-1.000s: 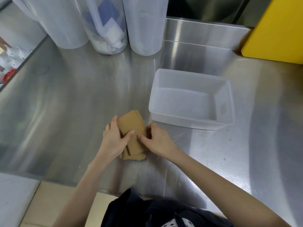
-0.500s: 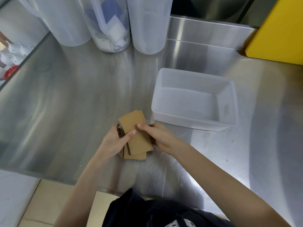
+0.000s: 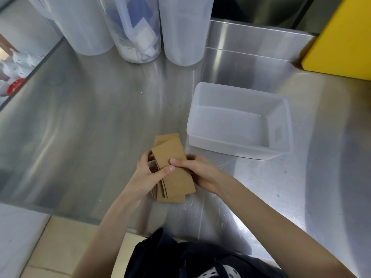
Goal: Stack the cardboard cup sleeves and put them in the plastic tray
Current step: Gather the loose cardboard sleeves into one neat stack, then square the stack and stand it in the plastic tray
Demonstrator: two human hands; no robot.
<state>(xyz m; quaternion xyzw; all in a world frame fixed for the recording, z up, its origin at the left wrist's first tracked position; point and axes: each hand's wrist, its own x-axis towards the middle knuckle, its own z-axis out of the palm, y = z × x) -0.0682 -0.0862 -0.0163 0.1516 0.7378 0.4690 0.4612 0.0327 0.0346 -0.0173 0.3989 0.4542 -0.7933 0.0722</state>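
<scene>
A stack of brown cardboard cup sleeves (image 3: 170, 155) is held between both hands, just above the steel counter near its front edge. My left hand (image 3: 147, 174) grips the stack's left side with its thumb on top. My right hand (image 3: 197, 170) holds the right side, thumb pressed on the top sleeve. The sleeves are slightly fanned, their edges uneven at the near and far ends. The translucent plastic tray (image 3: 280, 135) sits to the right and a little farther back, with nothing inside it.
Three tall translucent plastic containers (image 3: 138, 29) stand at the back of the steel counter (image 3: 84, 121). A yellow box (image 3: 341, 41) is at the back right. The counter's front edge runs just below my hands, and its left edge drops off to a lower area.
The stack has been lifted off the counter and gathered between both hands. My right thumb moved onto the top sleeve, and the sleeves sit a little more aligned than before.
</scene>
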